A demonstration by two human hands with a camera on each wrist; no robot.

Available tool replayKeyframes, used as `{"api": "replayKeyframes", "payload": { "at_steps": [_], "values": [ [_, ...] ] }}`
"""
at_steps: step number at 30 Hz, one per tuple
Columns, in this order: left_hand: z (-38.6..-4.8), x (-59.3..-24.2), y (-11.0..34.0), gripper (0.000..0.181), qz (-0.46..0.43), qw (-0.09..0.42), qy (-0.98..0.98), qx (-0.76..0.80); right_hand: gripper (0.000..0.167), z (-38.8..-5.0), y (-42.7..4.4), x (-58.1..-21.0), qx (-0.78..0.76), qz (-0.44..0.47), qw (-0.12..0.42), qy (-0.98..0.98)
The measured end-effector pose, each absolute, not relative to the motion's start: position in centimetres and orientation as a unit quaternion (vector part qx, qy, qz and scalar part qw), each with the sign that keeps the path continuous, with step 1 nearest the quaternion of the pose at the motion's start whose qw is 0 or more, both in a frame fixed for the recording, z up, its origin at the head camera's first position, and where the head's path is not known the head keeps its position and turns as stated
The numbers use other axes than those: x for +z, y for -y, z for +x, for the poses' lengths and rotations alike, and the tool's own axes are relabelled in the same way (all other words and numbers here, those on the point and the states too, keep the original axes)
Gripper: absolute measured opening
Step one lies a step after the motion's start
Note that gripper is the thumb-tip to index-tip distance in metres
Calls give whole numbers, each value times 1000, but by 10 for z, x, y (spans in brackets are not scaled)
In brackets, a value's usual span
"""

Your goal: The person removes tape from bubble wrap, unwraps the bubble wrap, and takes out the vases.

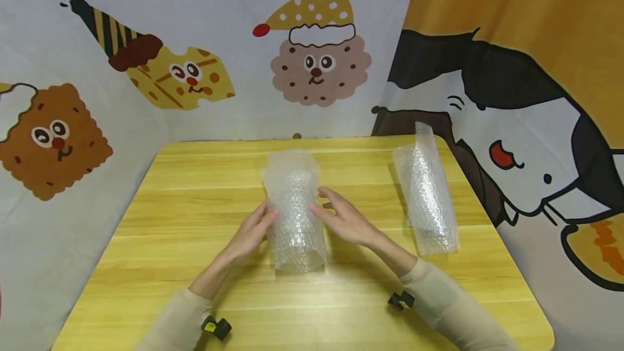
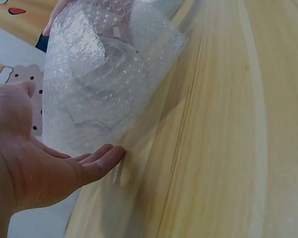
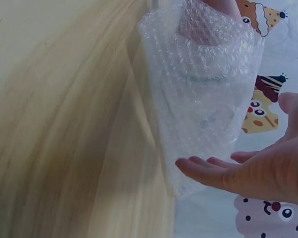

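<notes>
A roll of clear bubble wrap [image 1: 296, 205] lies on the wooden table, its near end a rounded opening and its far end flatter. Through the layers in the left wrist view, a faint curved rim shows inside the wrap [image 2: 109, 74]; what it belongs to cannot be told. My left hand [image 1: 253, 226] rests along the left side of the roll, fingers extended and thumb on top. On the opposite side, my right hand [image 1: 343, 221] has its thumb near the roll's edge and its fingers mostly straight. Neither hand curls round the wrap.
A second bubble wrap roll [image 1: 431, 196] lies toward the right side of the wooden table [image 1: 195, 264]. Behind the table hangs a cloth [image 1: 205, 123] printed with cartoon figures. Small black devices sit at both wrists.
</notes>
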State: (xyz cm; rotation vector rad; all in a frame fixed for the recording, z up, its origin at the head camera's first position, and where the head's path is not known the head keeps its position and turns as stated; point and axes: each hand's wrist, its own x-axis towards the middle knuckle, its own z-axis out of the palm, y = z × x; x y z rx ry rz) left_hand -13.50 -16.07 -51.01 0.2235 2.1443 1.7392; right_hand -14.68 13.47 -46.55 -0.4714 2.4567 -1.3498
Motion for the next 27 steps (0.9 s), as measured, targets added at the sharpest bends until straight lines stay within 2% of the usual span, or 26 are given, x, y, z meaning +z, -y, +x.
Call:
{"api": "replayKeyframes", "payload": {
  "at_steps": [5,11,21,27],
  "values": [
    [-137,-513,160,73,81,211,-728,647,84,-147,-132,-466,-492,-156,175,-838],
    [-138,-515,155,70,68,231,-704,668,82,-149,-130,-470,-505,-144,181,-832],
    [-138,-517,146,73,27,212,-690,692,84,-148,-125,-471,-516,-132,173,-829],
    [-136,-512,148,76,29,181,-723,666,84,-144,-124,-475,-542,-115,177,-814]
  ]
}}
